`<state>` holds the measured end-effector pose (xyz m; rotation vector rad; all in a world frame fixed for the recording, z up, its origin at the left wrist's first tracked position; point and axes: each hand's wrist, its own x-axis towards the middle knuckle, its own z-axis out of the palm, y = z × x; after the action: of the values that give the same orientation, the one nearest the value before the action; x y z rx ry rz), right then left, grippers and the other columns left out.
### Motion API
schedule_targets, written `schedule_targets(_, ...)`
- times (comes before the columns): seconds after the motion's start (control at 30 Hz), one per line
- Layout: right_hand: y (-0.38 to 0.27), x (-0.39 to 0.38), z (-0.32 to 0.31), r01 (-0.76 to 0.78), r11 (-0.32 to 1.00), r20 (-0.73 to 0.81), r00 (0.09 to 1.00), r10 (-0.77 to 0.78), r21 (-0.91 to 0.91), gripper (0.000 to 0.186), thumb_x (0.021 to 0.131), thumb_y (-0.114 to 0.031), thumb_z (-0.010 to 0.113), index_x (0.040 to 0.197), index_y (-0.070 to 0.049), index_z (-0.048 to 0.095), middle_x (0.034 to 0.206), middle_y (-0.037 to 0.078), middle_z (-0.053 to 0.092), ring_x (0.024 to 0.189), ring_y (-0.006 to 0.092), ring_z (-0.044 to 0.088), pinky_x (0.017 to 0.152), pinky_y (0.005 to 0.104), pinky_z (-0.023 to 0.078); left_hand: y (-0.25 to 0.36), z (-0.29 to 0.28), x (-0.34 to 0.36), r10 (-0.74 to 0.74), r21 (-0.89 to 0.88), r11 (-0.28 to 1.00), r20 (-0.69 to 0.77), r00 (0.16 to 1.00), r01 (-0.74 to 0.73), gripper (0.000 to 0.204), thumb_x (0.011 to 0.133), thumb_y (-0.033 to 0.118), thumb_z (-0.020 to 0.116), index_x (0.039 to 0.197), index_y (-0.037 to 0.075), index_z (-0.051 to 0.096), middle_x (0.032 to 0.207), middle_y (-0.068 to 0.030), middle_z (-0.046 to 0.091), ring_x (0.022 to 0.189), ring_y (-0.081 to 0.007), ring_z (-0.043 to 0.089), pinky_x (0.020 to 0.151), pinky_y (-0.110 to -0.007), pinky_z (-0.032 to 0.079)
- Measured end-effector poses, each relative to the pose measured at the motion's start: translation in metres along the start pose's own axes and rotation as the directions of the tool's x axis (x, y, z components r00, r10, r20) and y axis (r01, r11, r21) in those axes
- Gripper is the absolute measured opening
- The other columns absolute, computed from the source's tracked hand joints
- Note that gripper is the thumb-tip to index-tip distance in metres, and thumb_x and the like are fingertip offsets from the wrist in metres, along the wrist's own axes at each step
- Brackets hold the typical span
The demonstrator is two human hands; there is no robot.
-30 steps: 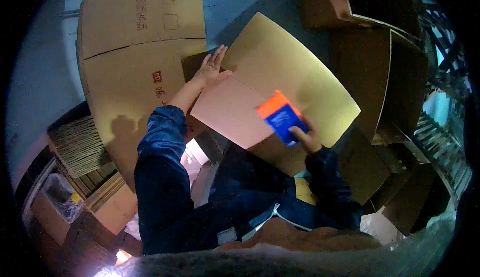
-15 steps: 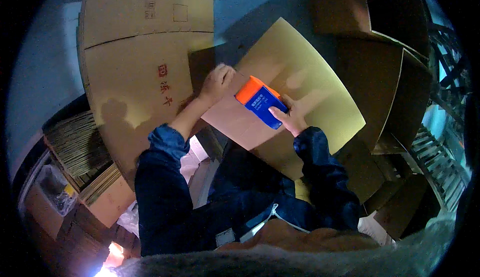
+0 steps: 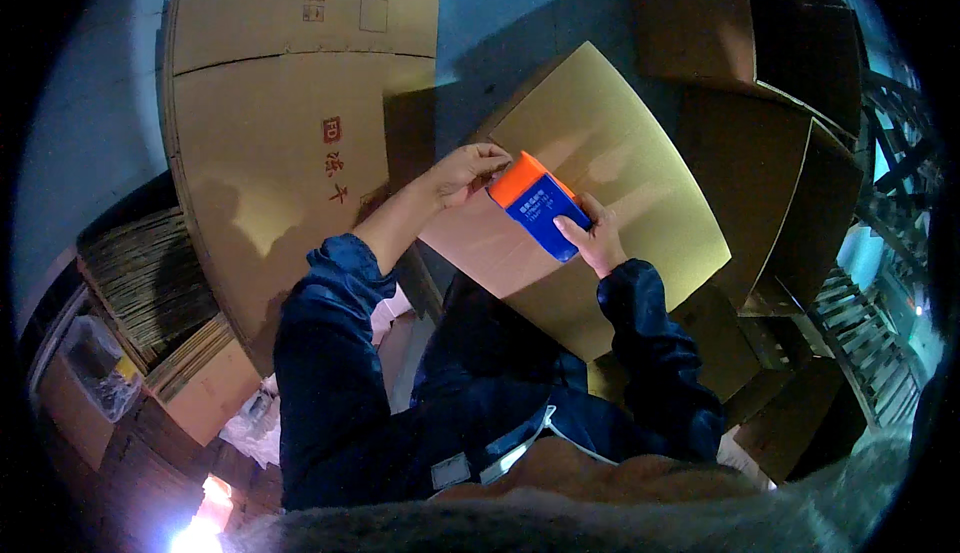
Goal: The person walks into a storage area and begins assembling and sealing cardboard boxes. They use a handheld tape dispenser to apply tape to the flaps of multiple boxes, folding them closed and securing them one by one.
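A small blue box with an orange end [image 3: 540, 215] is in my right hand [image 3: 598, 238], the thumb pressed on its blue face and the fingers behind it. My left hand [image 3: 468, 175] is beside the orange end, its fingers bent together in a pinch; what they hold, if anything, is too small to make out. Beneath both hands lies a pale brown cardboard carton [image 3: 645, 183], turned at an angle, its top face smooth and lit at the right.
A large flat stack of cardboard [image 3: 285, 133] with red print stands at the left. Open cartons [image 3: 740, 173] crowd the right. Bundled cardboard sheets [image 3: 150, 278] and a clear plastic bag [image 3: 100, 363] lie at the lower left. A bright light [image 3: 205, 523] glares below them.
My left hand has moved right and down, closer to the orange end of the box, and turned at the wrist. The right hand still holds the box, slightly farther right.
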<state>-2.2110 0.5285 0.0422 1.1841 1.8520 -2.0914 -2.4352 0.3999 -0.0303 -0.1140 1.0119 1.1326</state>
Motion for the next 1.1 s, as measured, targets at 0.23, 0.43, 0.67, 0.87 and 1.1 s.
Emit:
schedule_targets(0.23, -0.014, 0.001, 0.004, -0.074, 0.991, -0.036, 0.997, 0.071, -0.109, 0.039, 0.080, -0.027, 0.069, 0.105, 0.002, 0.060, 0.086, 0.011, 0.067, 0.076, 0.0150, 0.062, 0.070, 0.0301, 0.049, 0.033, -0.027, 0.013, 0.248, 0.382, 0.913, -0.250, 0.936, -0.140, 0.013, 0.086, 0.018, 0.061, 0.086, 0.005, 0.064, 0.076, -0.0022, 0.063, 0.064, -0.0094, 0.054, 0.059, -0.023, 0.043)
schedule_targets(0.43, -0.026, 0.009, 0.008, -0.080, 0.884, -0.112, 0.993, 0.031, -0.461, 0.049, 0.079, -0.046, 0.064, 0.102, -0.003, 0.063, 0.080, 0.016, 0.067, 0.073, 0.0296, 0.066, 0.069, 0.0371, 0.050, 0.085, -0.088, 0.028, 0.425, 0.560, 0.819, -0.444, 0.788, -0.126, 0.018, 0.087, 0.020, 0.058, 0.086, 0.003, 0.065, 0.076, -0.0048, 0.066, 0.068, -0.0131, 0.059, 0.065, -0.027, 0.047)
schedule_targets(0.67, -0.037, 0.029, 0.017, -0.206, 0.832, -0.152, 0.977, 0.148, -0.515, 0.049, 0.079, -0.044, 0.065, 0.097, 0.001, 0.063, 0.076, 0.017, 0.065, 0.070, 0.0253, 0.064, 0.065, 0.0347, 0.050, -0.016, -0.126, 0.114, 0.661, 0.814, 0.566, -0.353, 0.662, -0.132, 0.023, 0.084, 0.029, 0.057, 0.090, 0.008, 0.065, 0.083, -0.0072, 0.067, 0.080, -0.0231, 0.063, 0.073, -0.035, 0.047)
schedule_targets(0.87, -0.032, 0.028, 0.021, -0.174, 0.819, -0.172, 0.981, 0.093, -0.547, 0.049, 0.078, -0.044, 0.065, 0.093, 0.002, 0.064, 0.074, 0.019, 0.065, 0.068, 0.0294, 0.064, 0.064, 0.0369, 0.049, -0.095, -0.140, 0.196, 0.587, 0.756, 0.640, -0.369, 0.720, -0.135, 0.025, 0.083, 0.029, 0.057, 0.090, 0.007, 0.066, 0.086, -0.0102, 0.067, 0.084, -0.0268, 0.064, 0.072, -0.038, 0.048)
schedule_targets(1.1, -0.019, 0.029, 0.023, -0.172, 0.839, -0.215, 0.974, 0.068, -0.517, 0.052, 0.078, -0.046, 0.064, 0.094, 0.003, 0.065, 0.074, 0.021, 0.065, 0.071, 0.0336, 0.065, 0.065, 0.0386, 0.050, -0.043, -0.127, 0.124, 0.454, 0.894, 0.402, -0.385, 0.804, 0.201, 0.036, 0.087, 0.039, 0.051, 0.099, 0.008, 0.066, 0.105, -0.0123, 0.065, 0.096, -0.0315, 0.061, 0.083, -0.044, 0.048)
